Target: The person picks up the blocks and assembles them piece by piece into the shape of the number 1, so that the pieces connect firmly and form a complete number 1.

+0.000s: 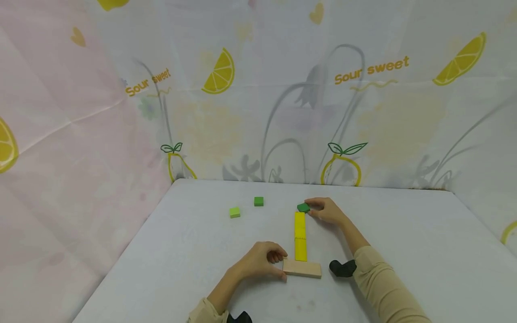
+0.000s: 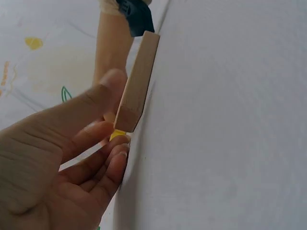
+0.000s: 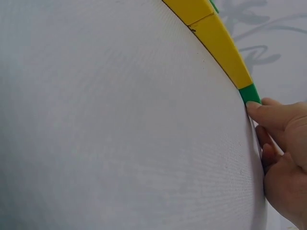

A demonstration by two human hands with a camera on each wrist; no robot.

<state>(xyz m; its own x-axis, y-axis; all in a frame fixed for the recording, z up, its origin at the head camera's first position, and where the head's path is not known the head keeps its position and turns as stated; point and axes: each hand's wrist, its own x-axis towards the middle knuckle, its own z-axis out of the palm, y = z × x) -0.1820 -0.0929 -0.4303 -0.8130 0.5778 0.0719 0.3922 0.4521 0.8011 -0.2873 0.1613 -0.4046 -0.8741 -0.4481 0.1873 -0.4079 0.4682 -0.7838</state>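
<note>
My left hand (image 1: pixel 260 260) has thumb and fingers at the left end of a plain wooden block (image 1: pixel 302 268), a flat oblong lying crosswise. In the left wrist view that block (image 2: pixel 139 81) sits between the thumb and forefinger. Two yellow blocks (image 1: pixel 300 237) lie end to end in a line running away from the wooden one. At the far end of this line, my right hand (image 1: pixel 328 211) pinches a dark green block (image 1: pixel 303 207). The right wrist view shows the green block (image 3: pixel 250 94) against the end of the yellow block (image 3: pixel 223 50), under the thumb.
A light green block (image 1: pixel 234 212) and a green block (image 1: pixel 258 201) lie apart on the white table (image 1: pixel 181 251), left of the yellow line. Black wrist straps (image 1: pixel 342 268) show at the cuffs. A printed cloth (image 1: pixel 262 112) hangs behind the table.
</note>
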